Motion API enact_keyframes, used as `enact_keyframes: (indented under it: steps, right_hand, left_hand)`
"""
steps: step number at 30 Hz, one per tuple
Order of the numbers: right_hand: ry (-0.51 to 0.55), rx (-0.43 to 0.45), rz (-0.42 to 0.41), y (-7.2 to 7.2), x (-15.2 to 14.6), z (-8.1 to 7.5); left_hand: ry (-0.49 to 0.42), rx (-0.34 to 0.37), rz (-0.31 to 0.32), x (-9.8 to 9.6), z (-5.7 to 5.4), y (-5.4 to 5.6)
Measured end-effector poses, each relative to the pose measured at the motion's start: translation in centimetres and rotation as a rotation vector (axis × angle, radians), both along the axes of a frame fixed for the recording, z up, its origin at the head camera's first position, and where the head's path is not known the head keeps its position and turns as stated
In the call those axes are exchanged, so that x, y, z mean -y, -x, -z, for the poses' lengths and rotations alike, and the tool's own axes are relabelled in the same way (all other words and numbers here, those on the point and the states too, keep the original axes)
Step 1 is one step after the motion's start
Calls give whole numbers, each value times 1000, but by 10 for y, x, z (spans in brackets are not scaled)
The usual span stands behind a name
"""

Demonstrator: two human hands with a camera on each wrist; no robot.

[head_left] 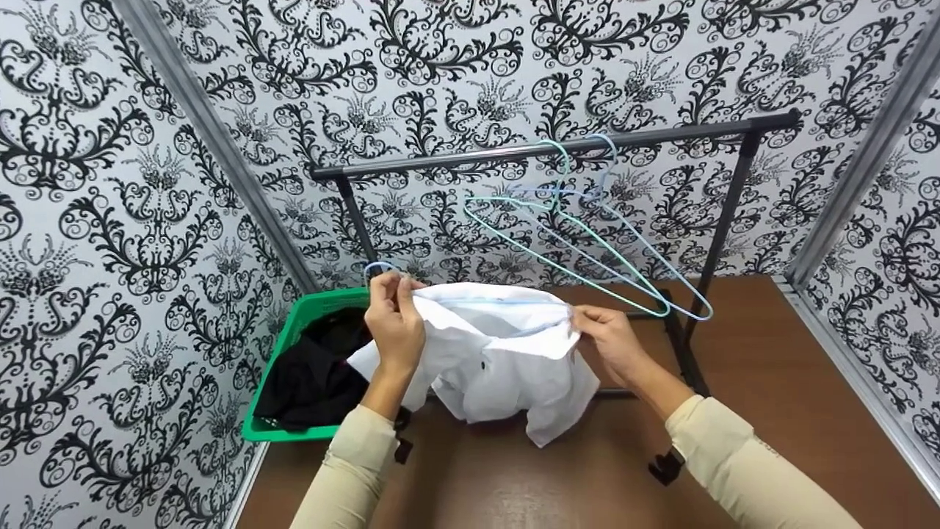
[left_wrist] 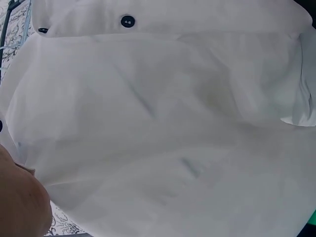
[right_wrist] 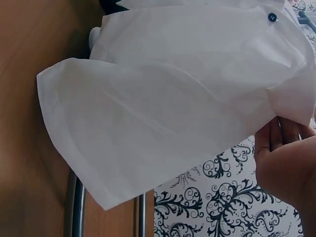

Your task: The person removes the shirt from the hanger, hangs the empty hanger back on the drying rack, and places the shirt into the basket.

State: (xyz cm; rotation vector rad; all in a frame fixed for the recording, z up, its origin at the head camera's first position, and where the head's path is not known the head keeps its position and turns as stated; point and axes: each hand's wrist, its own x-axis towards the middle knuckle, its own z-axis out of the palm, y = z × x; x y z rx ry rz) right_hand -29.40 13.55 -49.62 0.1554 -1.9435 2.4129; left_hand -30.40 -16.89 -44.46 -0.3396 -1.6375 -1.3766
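A white shirt [head_left: 507, 378] with dark buttons hangs between my two hands, its upper opening spread. My left hand [head_left: 395, 323] pinches the left side of that opening. At the opposite side, my right hand [head_left: 606, 338] grips the cloth between thumb and fingers. A light-blue hanger [head_left: 507, 300] shows inside the opening, and its hook curves up just behind my left fingers; the rest of it is hidden by cloth. White fabric [left_wrist: 163, 118] fills most of the left wrist view. In the right wrist view, a sleeve [right_wrist: 123, 133] droops beside my right hand.
Two hangers, one mint green [head_left: 514, 239] and one pale blue [head_left: 661, 257], hang on a dark metal rack [head_left: 470, 157] behind the shirt. At left, a green basket [head_left: 294, 433] holds black clothing [head_left: 305, 382]. The floor [head_left: 764, 411] is brown, and patterned walls stand around.
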Motion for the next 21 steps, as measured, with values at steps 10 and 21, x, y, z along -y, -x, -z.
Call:
enact_keyframes:
  steps: [10, 21]
  right_hand:
    - [-203, -135, -70, -5, 4, -11]
    - [-377, -317, -66, -12, 13, -21]
  left_hand:
    - [25, -35, 14, -5, -2, 1]
    - [51, -60, -18, -2, 2, 4]
